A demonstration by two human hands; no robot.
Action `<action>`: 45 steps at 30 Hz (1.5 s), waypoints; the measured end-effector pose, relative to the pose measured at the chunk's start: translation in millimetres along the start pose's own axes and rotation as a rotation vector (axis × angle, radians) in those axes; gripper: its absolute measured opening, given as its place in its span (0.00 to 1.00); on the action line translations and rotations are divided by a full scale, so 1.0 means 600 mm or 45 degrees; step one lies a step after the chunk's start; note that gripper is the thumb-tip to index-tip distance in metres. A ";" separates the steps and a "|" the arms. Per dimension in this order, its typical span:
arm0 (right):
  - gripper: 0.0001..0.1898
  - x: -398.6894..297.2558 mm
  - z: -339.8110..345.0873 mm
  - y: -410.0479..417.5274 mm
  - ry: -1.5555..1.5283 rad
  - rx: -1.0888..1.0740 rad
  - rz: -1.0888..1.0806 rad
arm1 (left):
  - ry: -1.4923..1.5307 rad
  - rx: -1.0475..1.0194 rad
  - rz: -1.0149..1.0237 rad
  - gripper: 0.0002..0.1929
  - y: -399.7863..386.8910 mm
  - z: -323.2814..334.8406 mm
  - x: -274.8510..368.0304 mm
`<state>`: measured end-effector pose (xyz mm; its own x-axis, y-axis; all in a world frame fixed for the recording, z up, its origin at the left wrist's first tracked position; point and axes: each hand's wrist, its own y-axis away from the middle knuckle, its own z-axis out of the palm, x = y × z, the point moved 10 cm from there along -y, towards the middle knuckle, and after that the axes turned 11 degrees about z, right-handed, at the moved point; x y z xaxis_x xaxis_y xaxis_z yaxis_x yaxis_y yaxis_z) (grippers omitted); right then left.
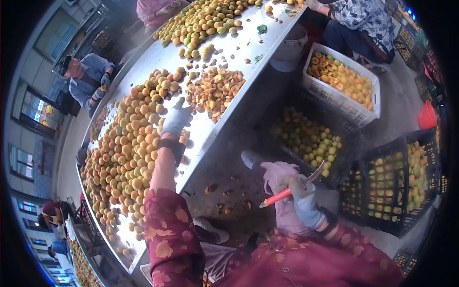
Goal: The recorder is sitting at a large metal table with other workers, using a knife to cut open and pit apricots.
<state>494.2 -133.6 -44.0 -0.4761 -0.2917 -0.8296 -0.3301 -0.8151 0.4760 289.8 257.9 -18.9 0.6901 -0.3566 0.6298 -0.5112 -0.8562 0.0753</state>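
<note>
My left hand [177, 116], in a pale work glove, reaches over the metal table [200, 143] between a large heap of yellow-orange apricots [125, 143] and a pile of apricot pits and scraps [215, 88]. Its fingers look spread, with nothing seen in them. My right hand [304, 204], also gloved, is above my knee, closed around a knife with a red handle [278, 197]. The curved blade points up and right; a short metal tip shows at the handle's other end.
A white crate of halved apricots [340, 84] stands right of the table. Black crates of whole fruit [312, 140], [391, 186] stand nearer me. Another person [362, 28] sits beyond the white crate; a person in blue [88, 77] works across the table. Fruit scraps lie on the floor.
</note>
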 end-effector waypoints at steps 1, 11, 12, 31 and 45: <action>0.15 0.000 -0.003 0.001 -0.010 0.001 -0.018 | 0.044 0.015 0.278 0.17 0.006 -0.009 0.032; 0.15 -0.001 -0.022 -0.007 0.001 0.093 -0.189 | -0.221 0.593 0.260 0.17 0.455 -0.305 0.074; 0.16 -0.007 -0.021 -0.001 0.071 0.145 -0.227 | -0.560 0.576 0.174 0.18 0.526 -0.316 0.074; 0.20 0.009 0.023 -0.004 0.090 0.090 -0.283 | -0.333 0.847 -0.914 0.08 1.188 -0.098 -0.387; 0.21 -0.001 0.059 -0.008 0.384 0.219 -0.314 | -0.542 0.932 -0.578 0.11 0.821 -0.380 -0.460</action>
<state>467.1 -111.8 -35.7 -0.1145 -0.2527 -0.9607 -0.5475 -0.7909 0.2733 -269.3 20.0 20.4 0.9453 0.0841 0.3153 0.1980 -0.9159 -0.3492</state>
